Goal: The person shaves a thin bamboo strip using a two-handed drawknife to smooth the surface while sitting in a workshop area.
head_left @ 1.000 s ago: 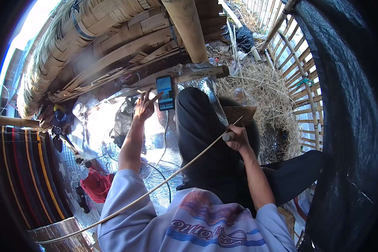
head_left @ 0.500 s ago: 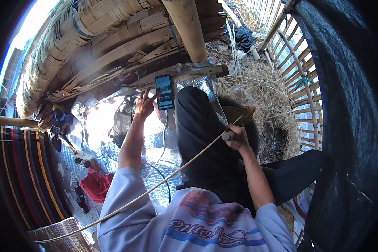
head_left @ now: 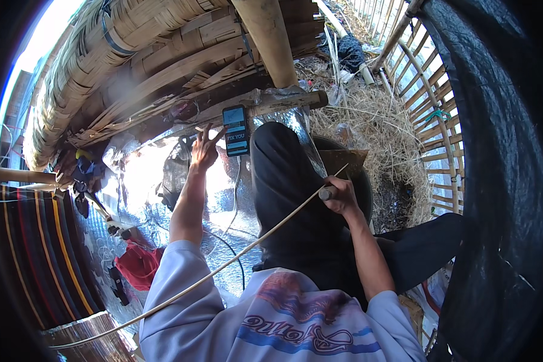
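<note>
My left hand (head_left: 205,151) is beside a dark smartphone (head_left: 236,143), its fingers apart. One fingertip comes close to the phone's left edge; whether it touches, I cannot tell. The screen is lit, and the phone lies on silvery foil sheeting left of my raised knee. My right hand (head_left: 344,196) is closed round a tool with a round wooden handle (head_left: 327,193); I cannot make out its working end. A long, thin, pale cane strip (head_left: 247,248) passes by the same hand, its tip just above the fingers. From there it slants across my lap and left arm to the lower left.
A brown flat piece (head_left: 348,161) lies over a dark round container (head_left: 364,190) beyond my right hand. Dry straw (head_left: 380,139) covers ground at right, near a bamboo lattice (head_left: 434,114). Woven bamboo (head_left: 181,66) and a pole (head_left: 271,42) stand ahead. Red cloth (head_left: 140,265) lies left.
My left hand has drawn slightly left, away from the phone's screen. The right hand, tool and cane strip stay nearly where they were.
</note>
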`<state>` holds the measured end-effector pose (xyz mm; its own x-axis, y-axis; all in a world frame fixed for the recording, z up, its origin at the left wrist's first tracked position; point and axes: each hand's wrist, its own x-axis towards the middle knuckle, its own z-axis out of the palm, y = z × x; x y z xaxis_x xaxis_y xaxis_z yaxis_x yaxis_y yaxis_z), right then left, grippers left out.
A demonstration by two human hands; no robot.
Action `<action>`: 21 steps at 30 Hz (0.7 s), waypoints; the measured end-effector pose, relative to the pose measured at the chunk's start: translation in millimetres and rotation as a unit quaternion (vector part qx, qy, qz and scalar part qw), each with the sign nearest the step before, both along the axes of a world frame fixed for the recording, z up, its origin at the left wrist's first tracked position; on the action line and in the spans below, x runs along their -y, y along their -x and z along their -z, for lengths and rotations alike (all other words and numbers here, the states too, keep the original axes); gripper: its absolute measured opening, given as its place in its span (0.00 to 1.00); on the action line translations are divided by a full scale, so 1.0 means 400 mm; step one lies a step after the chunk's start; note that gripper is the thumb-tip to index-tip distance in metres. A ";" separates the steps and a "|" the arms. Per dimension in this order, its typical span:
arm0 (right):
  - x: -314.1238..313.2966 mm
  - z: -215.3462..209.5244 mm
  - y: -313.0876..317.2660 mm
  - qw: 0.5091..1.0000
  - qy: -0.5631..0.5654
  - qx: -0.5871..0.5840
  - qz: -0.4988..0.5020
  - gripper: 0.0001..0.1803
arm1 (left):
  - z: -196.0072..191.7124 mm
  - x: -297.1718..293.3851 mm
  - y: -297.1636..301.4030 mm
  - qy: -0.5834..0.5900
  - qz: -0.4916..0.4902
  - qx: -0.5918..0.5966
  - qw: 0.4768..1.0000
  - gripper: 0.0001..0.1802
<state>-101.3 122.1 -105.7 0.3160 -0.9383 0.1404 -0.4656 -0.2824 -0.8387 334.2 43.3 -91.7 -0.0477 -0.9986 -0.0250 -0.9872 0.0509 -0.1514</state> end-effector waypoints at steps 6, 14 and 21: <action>0.002 -0.002 0.007 1.000 -0.010 0.016 -0.006 0.16 | -0.008 -0.026 -0.008 -0.012 0.072 -0.065 0.995 0.40; 0.003 0.019 0.006 1.000 -0.009 0.013 -0.006 0.18 | 0.020 -0.042 -0.017 -0.019 0.071 -0.021 0.997 0.43; -0.002 0.020 0.007 1.000 -0.004 0.007 -0.001 0.17 | 0.014 0.000 -0.028 -0.030 -0.005 -0.023 0.999 0.44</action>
<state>-104.2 122.8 -113.6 0.3160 -0.9387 0.1378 -0.4524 -0.2767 -0.8478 345.2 43.3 -97.1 -0.0398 -0.9957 -0.0835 -0.9936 0.0483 -0.1021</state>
